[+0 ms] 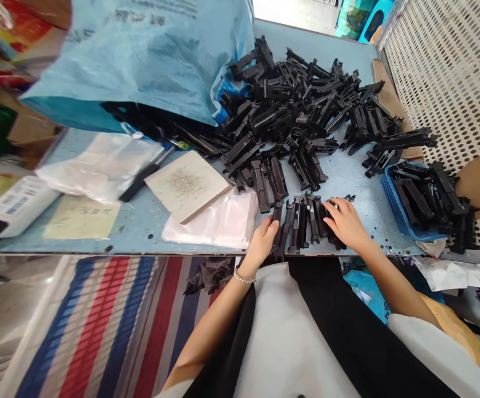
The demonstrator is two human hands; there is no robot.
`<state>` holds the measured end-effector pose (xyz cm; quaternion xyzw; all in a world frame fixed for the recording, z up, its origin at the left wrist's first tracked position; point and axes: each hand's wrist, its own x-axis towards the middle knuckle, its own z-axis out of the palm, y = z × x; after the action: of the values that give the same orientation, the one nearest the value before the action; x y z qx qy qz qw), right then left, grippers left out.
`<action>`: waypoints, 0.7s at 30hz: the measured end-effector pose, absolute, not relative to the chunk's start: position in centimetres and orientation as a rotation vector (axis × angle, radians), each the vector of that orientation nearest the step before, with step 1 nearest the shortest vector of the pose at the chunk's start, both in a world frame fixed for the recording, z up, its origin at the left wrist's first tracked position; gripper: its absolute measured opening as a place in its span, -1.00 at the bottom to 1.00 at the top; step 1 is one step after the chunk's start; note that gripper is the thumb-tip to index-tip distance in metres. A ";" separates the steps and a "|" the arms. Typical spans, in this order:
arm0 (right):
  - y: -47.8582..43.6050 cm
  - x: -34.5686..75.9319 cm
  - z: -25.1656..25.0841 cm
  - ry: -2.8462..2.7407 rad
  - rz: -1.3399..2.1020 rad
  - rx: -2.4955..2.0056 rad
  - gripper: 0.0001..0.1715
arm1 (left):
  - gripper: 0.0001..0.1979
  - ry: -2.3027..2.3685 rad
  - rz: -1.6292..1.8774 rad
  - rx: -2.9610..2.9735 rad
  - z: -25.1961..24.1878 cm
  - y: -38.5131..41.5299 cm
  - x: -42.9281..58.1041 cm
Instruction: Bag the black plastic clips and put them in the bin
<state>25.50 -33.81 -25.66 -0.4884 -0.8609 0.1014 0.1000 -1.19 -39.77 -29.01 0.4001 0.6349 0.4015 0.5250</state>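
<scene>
Parts row [302, 225] between left hand [265, 239], right hand [345, 224]; touching.

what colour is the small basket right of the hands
Blue: the basket has a blue mesh wall and is filled with black plastic parts. The head view shows it best.

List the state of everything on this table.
row of black parts, side by side
left hand, open, touching row's left end
right hand, open, spread over row's right end
pile of black parts, jumbled
blue basket, full of parts
blue bag, on its side, open
</scene>
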 end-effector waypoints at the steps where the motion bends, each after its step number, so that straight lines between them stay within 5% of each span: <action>1: -34.1 25.3 -25.0 -2.505 0.316 -1.418 -0.50 | -0.50 1.453 1.005 0.855 -28.7 -39.7 -1.2; 4: -35.0 23.7 -22.2 -2.446 0.410 -1.218 -0.45 | -0.46 1.286 1.016 0.695 -26.5 -39.7 -2.4; 9: -36.0 20.1 -18.4 -2.813 0.591 -0.690 -0.19 | -0.59 0.913 0.558 1.068 -22.3 -40.2 -5.2; 12: -36.0 19.0 -18.2 -2.937 0.712 -0.656 -0.34 | -0.58 0.885 0.484 1.155 -22.0 -40.8 -6.6; 16: -35.2 18.3 -19.9 -2.775 0.834 -0.920 -0.65 | -0.54 1.391 0.791 1.272 -24.7 -40.8 -8.6; 21: -34.1 16.4 -22.3 -1.880 1.545 -1.295 -0.48 | -0.86 2.038 0.978 1.648 -29.2 -38.9 -11.2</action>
<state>16.39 -34.10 -22.33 -0.4611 -0.6695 0.5500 0.1912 -11.19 -38.95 -29.16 0.5804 0.7177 0.3445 0.1713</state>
